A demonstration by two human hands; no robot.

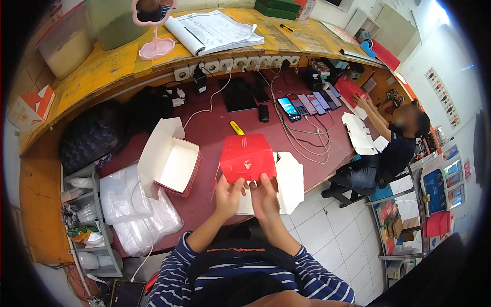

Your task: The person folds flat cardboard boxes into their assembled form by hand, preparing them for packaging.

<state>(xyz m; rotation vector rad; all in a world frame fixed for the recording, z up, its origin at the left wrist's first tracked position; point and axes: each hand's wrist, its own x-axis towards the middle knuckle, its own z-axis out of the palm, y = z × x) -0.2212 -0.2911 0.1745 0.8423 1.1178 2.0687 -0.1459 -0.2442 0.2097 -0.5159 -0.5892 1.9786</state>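
A partly folded red cardboard box (248, 153) with a small white print is held up in front of me. My left hand (229, 198) pinches its near edge at the lower left, thumb on the red face. At the lower right, my right hand (265, 198) grips the same edge with its thumb on the card. The fingers behind the card are partly hidden. Beneath and to the right lies an unfolded white box blank (290, 183). To the left stands a box (176, 163) with its lid up, white inside and dark red outside.
Clear plastic bags (135, 210) lie at the left beside a grey drawer rack (94, 220). A yellow marker (236, 128), charging phones (309, 104) and loose cables are farther back. Above runs a yellow shelf (117, 64). At the right a seated co-worker (399, 148) handles red card.
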